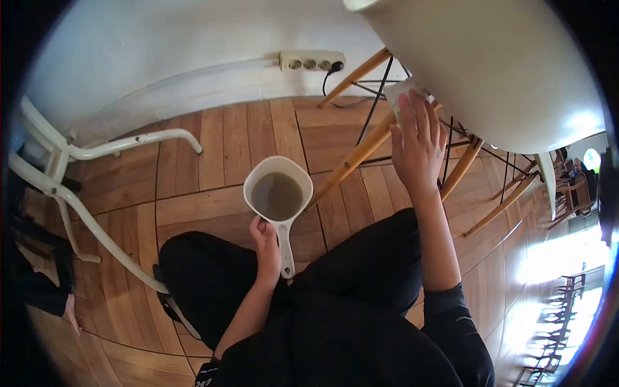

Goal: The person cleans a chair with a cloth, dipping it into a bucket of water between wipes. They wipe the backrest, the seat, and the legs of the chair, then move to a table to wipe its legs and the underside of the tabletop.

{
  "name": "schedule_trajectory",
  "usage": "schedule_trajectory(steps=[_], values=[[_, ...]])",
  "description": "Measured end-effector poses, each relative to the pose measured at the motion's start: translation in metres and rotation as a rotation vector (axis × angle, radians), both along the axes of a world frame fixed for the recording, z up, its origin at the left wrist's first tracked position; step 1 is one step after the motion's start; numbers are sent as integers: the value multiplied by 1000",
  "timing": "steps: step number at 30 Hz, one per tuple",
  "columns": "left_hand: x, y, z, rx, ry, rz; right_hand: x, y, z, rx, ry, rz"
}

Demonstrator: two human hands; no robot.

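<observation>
My left hand (265, 250) is closed around the handle of a white plastic dipper (288, 258), close to where the handle joins the bowl. Murky grey-brown liquid (276, 195) fills part of the bowl, which is held roughly level above my lap. Up and to the right, my right hand (420, 142) reaches beneath a white shell chair (490, 71). Its extended fingers press a whitish cloth (401, 97) near the top of a wooden chair leg (367, 147). Part of the cloth is hidden behind the fingers.
A power strip (313, 62) with a black plug (336, 66) is on the white wall. Black metal rods brace the chair legs. At left stands a white tubular metal frame (106, 226); another person's hand (72, 314) shows low beside it. Stacked chairs (561, 322) line the far right.
</observation>
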State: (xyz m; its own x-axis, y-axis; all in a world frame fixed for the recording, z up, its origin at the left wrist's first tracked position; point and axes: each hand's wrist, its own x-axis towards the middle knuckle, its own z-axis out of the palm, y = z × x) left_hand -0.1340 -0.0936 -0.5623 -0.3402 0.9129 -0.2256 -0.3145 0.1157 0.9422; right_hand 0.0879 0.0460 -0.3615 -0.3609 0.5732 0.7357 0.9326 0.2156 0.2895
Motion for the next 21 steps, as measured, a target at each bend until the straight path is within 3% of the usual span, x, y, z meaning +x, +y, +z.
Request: schedule_trajectory(steps=[5,11,14,19,21], values=[[0,0,-3,-24,-1,5,-6,18,7,-9,0,-37],[-2,3,11,-51,-25,71,1,28,8,-41,238,221],[-1,1,26,-62,31,57,1,21,13,-62,263,208],[-1,3,8,-29,38,70,-4,20,14,-50,182,130],[-1,5,9,36,252,44,-7,21,13,-58,134,70]])
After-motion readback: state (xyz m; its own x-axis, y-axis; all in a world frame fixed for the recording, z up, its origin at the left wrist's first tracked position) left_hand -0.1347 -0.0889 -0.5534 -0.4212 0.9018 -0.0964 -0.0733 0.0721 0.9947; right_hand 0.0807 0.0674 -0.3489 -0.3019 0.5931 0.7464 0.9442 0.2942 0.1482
